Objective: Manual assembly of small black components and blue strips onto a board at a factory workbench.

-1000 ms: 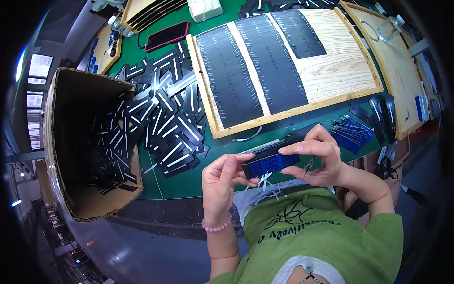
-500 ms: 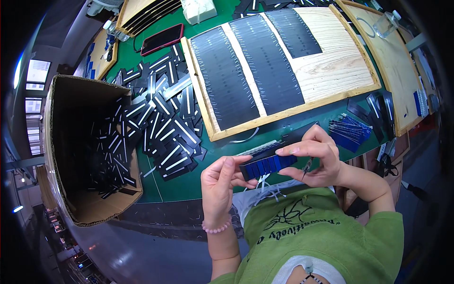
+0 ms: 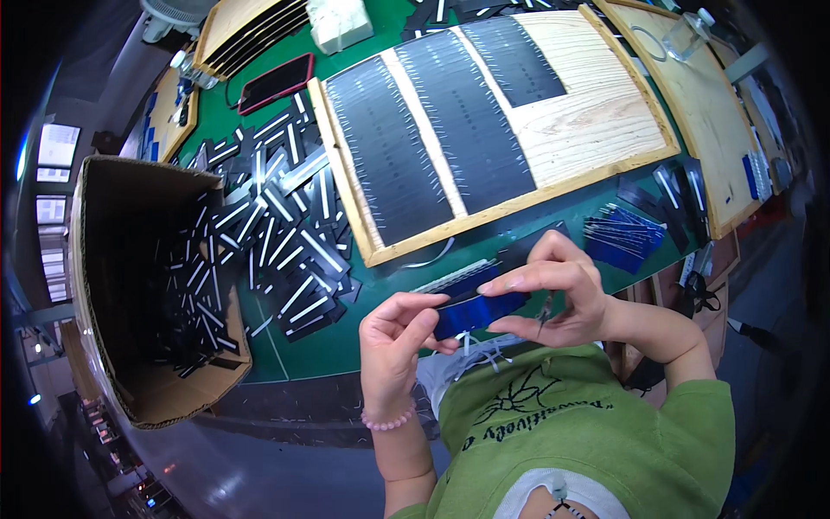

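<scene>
A small blue solar panel (image 3: 474, 317) with a dark edge is held up in front of my green shirt, just off the near table edge. My left hand (image 3: 393, 342) pinches its left end between thumb and fingers, a pink bead bracelet round the wrist. At the other end, the thumb and fingers of my right hand (image 3: 566, 290) grip the panel. A slim metal tool (image 3: 545, 310), perhaps snips or tweezers, is tucked in the right palm. Behind the panel on the table lies a dark strip with a row of pale wire ends (image 3: 458, 277).
Beyond lies a wooden tray (image 3: 415, 238) with rows of black wired pieces. Black pieces with white strips (image 3: 298, 251) are heaped at left, beside a cardboard box (image 3: 156, 411) holding more. Blue wired panels (image 3: 624, 238) lie at right. A phone (image 3: 275, 84) and plastic bottle (image 3: 687, 35) are farther off.
The solar panel has tilted, so its blue face looks smoother and its separate segments show less. Both hands still hold its ends. The whole view has shifted slightly.
</scene>
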`<state>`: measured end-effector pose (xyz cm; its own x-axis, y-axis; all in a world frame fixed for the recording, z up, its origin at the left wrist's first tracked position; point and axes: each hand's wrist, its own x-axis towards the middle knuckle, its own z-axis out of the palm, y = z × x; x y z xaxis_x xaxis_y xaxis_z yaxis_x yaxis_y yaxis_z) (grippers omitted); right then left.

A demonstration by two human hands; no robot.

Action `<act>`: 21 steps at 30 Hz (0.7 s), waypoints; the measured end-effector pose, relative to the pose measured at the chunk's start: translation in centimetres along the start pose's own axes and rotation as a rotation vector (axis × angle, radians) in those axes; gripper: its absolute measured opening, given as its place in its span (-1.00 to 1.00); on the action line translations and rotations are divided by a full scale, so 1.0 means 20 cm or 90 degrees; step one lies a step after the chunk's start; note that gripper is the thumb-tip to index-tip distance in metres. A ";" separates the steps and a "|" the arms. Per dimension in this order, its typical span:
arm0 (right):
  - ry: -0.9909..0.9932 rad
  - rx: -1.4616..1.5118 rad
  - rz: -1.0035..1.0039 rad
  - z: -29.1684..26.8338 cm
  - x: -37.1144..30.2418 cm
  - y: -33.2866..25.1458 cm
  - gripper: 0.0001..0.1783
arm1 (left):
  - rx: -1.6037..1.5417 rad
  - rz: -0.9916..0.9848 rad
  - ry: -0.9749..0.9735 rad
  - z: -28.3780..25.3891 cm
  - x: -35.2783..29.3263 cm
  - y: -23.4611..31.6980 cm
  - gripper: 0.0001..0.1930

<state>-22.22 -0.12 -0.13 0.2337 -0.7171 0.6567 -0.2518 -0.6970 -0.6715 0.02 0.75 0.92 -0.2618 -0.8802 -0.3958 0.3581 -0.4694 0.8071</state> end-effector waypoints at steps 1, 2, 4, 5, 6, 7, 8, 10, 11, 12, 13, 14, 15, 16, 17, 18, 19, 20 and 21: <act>0.003 0.008 0.002 0.00 0.00 0.00 -0.42 | -0.007 -0.005 0.004 0.00 0.00 0.00 -0.82; 0.008 0.016 0.004 0.01 0.00 0.00 -0.43 | -0.009 -0.007 -0.004 -0.01 0.00 -0.01 -0.82; 0.005 0.008 0.011 0.00 0.00 0.00 -0.44 | -0.036 0.001 -0.011 -0.03 0.01 -0.03 -0.81; -0.019 0.000 0.005 -0.01 0.00 0.00 -0.37 | -0.022 0.004 -0.002 -0.02 0.01 -0.02 -0.79; -0.042 -0.007 -0.002 -0.01 0.00 0.00 -0.30 | -0.021 0.003 -0.005 -0.02 0.01 -0.02 -0.79; -0.040 -0.008 -0.001 -0.01 0.00 0.00 -0.30 | -0.017 0.002 -0.004 -0.02 0.01 -0.03 -0.79; -0.037 -0.009 0.000 -0.01 -0.01 0.00 -0.29 | -0.013 0.001 -0.003 -0.02 0.01 -0.03 -0.78; -0.033 -0.010 0.001 -0.01 -0.01 0.00 -0.29 | -0.014 -0.001 -0.007 -0.02 0.01 -0.03 -0.78; -0.033 -0.009 0.000 -0.02 -0.01 0.01 -0.29 | -0.015 -0.003 -0.008 -0.02 0.01 -0.03 -0.77; -0.033 -0.009 -0.002 -0.02 -0.01 0.01 -0.29 | -0.014 -0.004 -0.008 -0.02 0.01 -0.03 -0.77; -0.032 -0.009 -0.001 -0.02 -0.01 0.01 -0.29 | -0.014 -0.003 -0.008 -0.02 0.02 -0.03 -0.76; -0.033 -0.004 -0.002 -0.02 -0.01 0.01 -0.29 | -0.013 -0.001 -0.008 -0.02 0.02 -0.03 -0.75; -0.033 0.001 -0.003 -0.02 -0.01 0.00 -0.29 | -0.012 -0.001 -0.008 -0.02 0.02 -0.03 -0.75; -0.033 0.001 -0.002 -0.02 -0.01 0.00 -0.29 | -0.013 0.000 -0.011 -0.02 0.02 -0.03 -0.75; -0.012 0.008 0.004 -0.01 -0.01 0.00 -0.37 | -0.013 0.001 -0.015 -0.02 0.02 -0.04 -0.74; 0.009 0.015 0.011 -0.01 -0.01 0.00 -0.45 | -0.013 0.000 -0.016 -0.02 0.02 -0.04 -0.74; 0.010 0.014 0.012 -0.02 -0.01 0.00 -0.45 | -0.010 0.000 -0.016 -0.02 0.02 -0.03 -0.74; -0.013 0.003 0.007 -0.02 -0.02 0.01 -0.37 | -0.007 -0.001 -0.017 -0.02 0.02 -0.03 -0.73; -0.037 -0.008 0.003 -0.03 -0.02 0.01 -0.29 | -0.007 -0.001 -0.018 -0.01 0.02 -0.03 -0.73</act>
<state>-22.86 0.00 -0.38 0.2859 -0.7196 0.6328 -0.2645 -0.6940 -0.6697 -0.06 0.67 0.12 -0.2875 -0.8769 -0.3852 0.3666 -0.4723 0.8016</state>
